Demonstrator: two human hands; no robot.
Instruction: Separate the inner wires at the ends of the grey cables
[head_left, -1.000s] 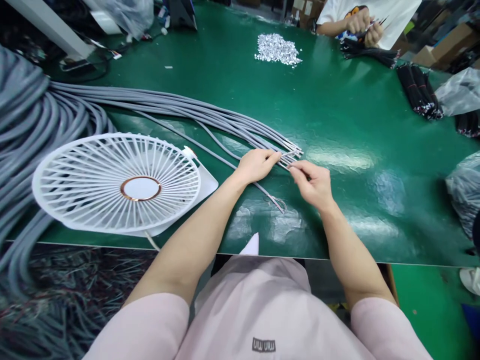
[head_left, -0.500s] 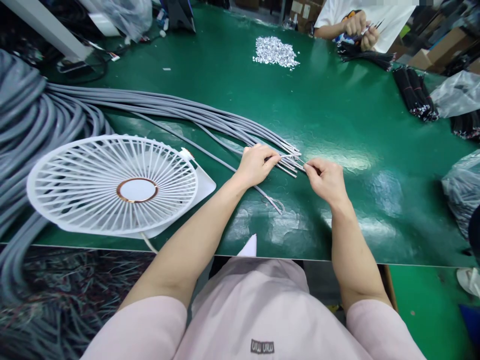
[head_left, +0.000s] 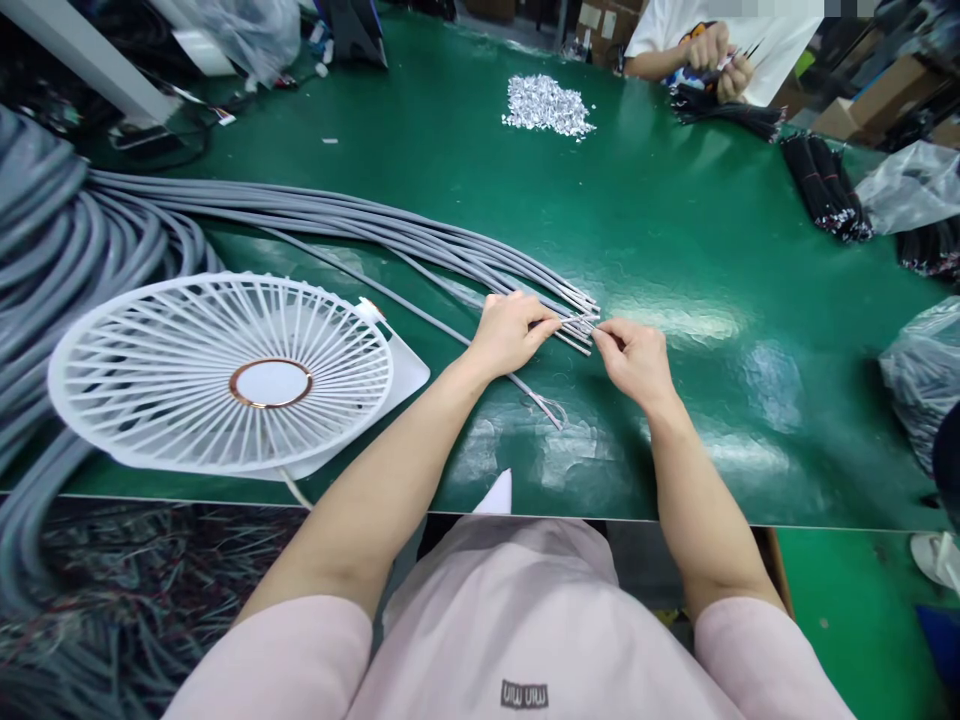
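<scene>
Long grey cables (head_left: pixel 337 207) run from the left across the green table, their pale ends lying near the middle. My left hand (head_left: pixel 514 330) is closed on one grey cable near its end, over the others. Just to its right, my right hand (head_left: pixel 634 358) pinches thin strands at that cable's tip; the strands are too small to make out well. A separate grey cable (head_left: pixel 442 327) passes under my left hand, and its frayed end lies nearer the table's front edge.
A white fan (head_left: pixel 225 375) lies left of my left forearm. Small silvery pieces (head_left: pixel 549 106) are heaped at the back. Across the table a person's hands (head_left: pixel 720 62) hold dark wires. Black wire bundles (head_left: pixel 825 185) and plastic bags (head_left: pixel 926 375) lie at the right.
My right hand has moved a little left, closer to my left hand. My left hand still holds the cable in nearly the same place.
</scene>
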